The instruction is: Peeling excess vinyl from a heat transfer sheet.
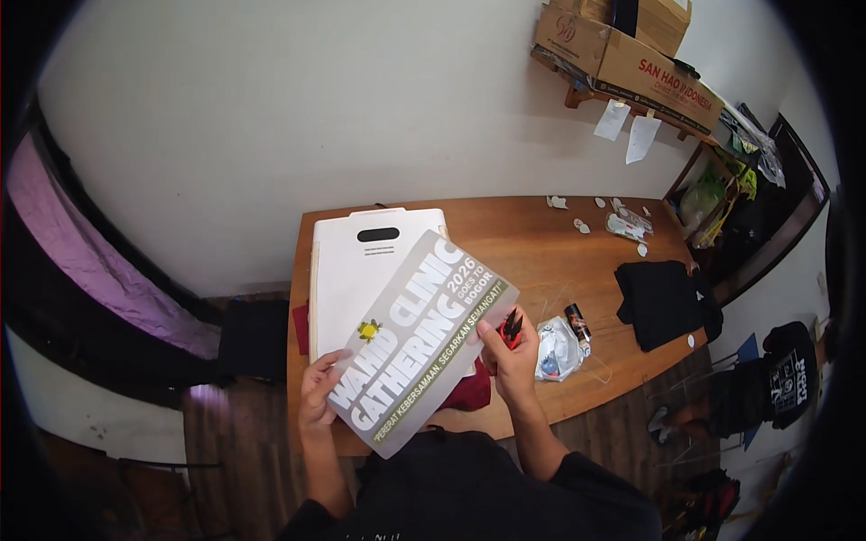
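1. Grey printed sheet (422, 347), with white lettering and a small yellow mark, is being held tilted in front of me, above the near edge of the wooden table (523, 239), one hand at each side.
2. My left hand (317, 389) is gripping the sheet's lower left edge, thumb lying on the printed face and the fingers hidden behind it.
3. My right hand (511, 353) is pinching the right edge, and I am also seeing it closing round a small red and black tool (511, 326); what kind of tool I cannot tell.
4. Under the sheet I am seeing dark red cloth (469, 394) lying on the table, partly covered.
5. Behind the sheet a white board with a slot handle (361, 270) is lying flat on the table.
6. Just beside my right hand a clear plastic bag (557, 350) and a small dark bottle (577, 323) are lying.
7. Further right, folded black cloth (660, 299) is resting near the table's edge.
8. At the far corner small white scraps (582, 225) are lying scattered, with cardboard boxes (631, 63) sitting on a wall shelf above.
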